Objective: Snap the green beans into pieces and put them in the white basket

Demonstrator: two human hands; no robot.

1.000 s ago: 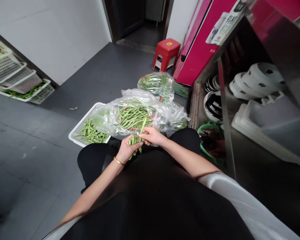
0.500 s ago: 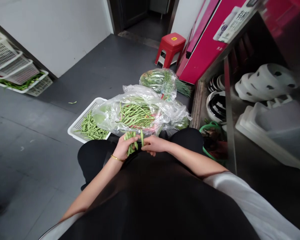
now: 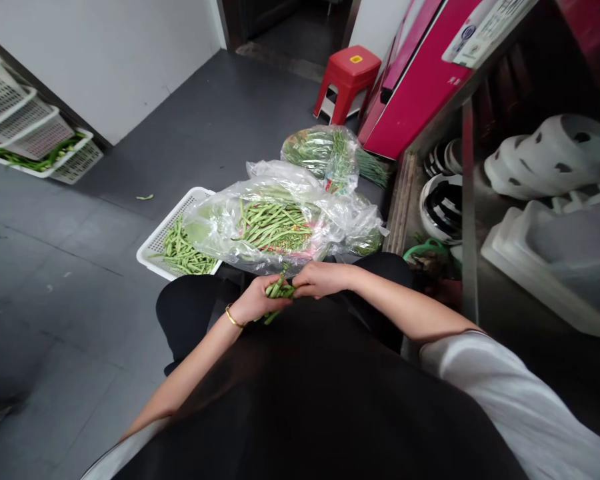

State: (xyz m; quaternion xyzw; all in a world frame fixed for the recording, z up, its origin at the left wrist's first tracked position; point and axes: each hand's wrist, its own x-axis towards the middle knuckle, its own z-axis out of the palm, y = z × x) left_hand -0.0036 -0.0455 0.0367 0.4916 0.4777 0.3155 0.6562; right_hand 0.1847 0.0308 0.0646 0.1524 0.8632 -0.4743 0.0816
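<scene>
While the left hand (image 3: 257, 299) stays wrapped round a bunch (image 3: 277, 289) of short green beans, the right hand (image 3: 322, 279) has come in against it, fingers closed at the bunch's right end; exactly which bean they pinch is hidden. Half a second ago the hands stood apart, the right holding one bean upright. Now they meet above the lap, just on the near side of the clear bag (image 3: 215, 220), where long beans (image 3: 275, 227) lie as before. Left of it, the white basket (image 3: 153, 248) still holds its pile (image 3: 185, 253) of short pieces.
</scene>
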